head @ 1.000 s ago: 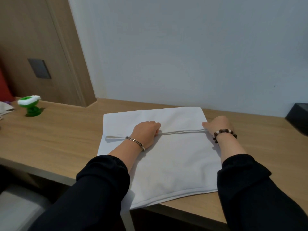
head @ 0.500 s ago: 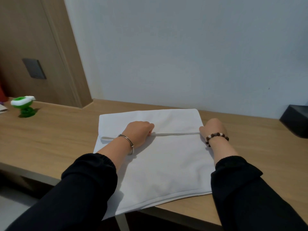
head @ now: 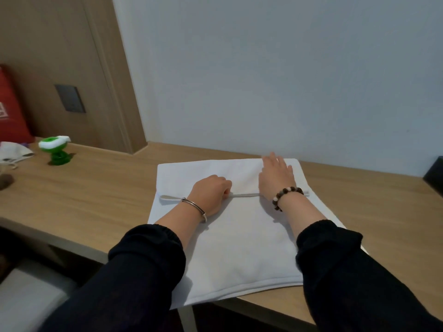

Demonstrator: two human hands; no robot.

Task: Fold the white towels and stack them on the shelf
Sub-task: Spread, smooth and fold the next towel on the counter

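Observation:
A white towel [head: 242, 248] lies flat on the wooden desk [head: 96, 188], its near edge hanging over the desk's front. A hem edge runs across its middle where one layer ends. My left hand [head: 211, 195] rests on that hem with fingers curled, holding it down. My right hand [head: 275, 176] lies flat with straight fingers on the towel's far part, past the hem, near the far right corner.
A green and white toy [head: 56, 149] stands at the desk's left, with a crumpled white item [head: 14, 153] and a red object [head: 12, 111] beyond. A dark box [head: 435, 178] sits at the right edge. The wall rises right behind the towel.
My right hand has left the hem's right end and moved forward and left, opening flat on the towel's far part. My left hand has stayed on the hem.

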